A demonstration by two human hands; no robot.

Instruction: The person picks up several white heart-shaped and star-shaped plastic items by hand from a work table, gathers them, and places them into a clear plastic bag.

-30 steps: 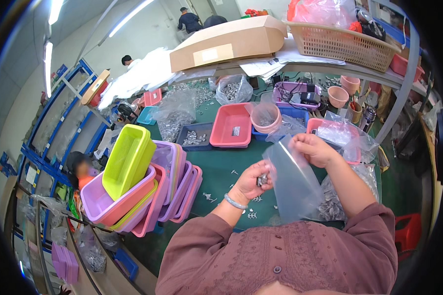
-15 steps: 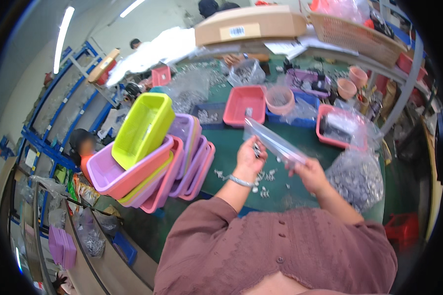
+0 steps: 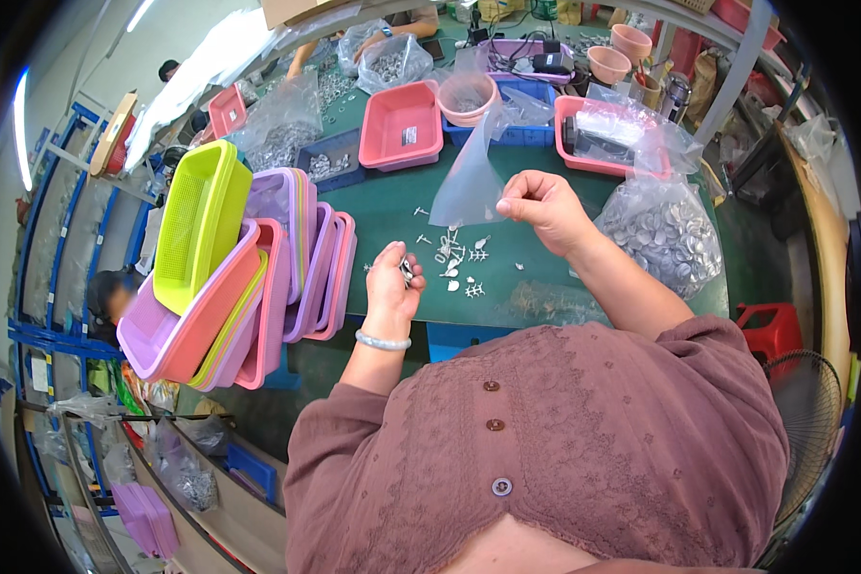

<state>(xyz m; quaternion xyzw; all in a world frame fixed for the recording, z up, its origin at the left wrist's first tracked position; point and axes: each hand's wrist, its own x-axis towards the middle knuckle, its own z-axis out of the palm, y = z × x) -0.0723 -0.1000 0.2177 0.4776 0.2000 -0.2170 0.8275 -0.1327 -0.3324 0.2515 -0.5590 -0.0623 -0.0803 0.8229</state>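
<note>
My left hand (image 3: pixel 392 283), a pale bracelet at its wrist, is curled around several small silvery metal pieces (image 3: pixel 408 272). To its right, my right hand (image 3: pixel 548 212) pinches the edge of a clear plastic bag (image 3: pixel 466 187) between thumb and fingers. The bag hangs flared out over the green table (image 3: pixel 407 215), and nothing shows inside it. Below the bag, small metal charms (image 3: pixel 474 289) of mixed shapes lie scattered between my two hands.
Stacked baskets (image 3: pixel 201 215) in green, purple and pink lean at the left. A pink tray (image 3: pixel 401 126), a blue tray (image 3: pixel 335 161) and another pink tray (image 3: pixel 584 153) stand farther back. A bulging bag of metal discs (image 3: pixel 662 239) sits at the right. Another person's hand (image 3: pixel 378 40) is across the table.
The bag was stretched between both hands. My left hand has come away from it, down and left, keeping the metal pieces; my right hand holds it alone, raised. The view has shifted.
</note>
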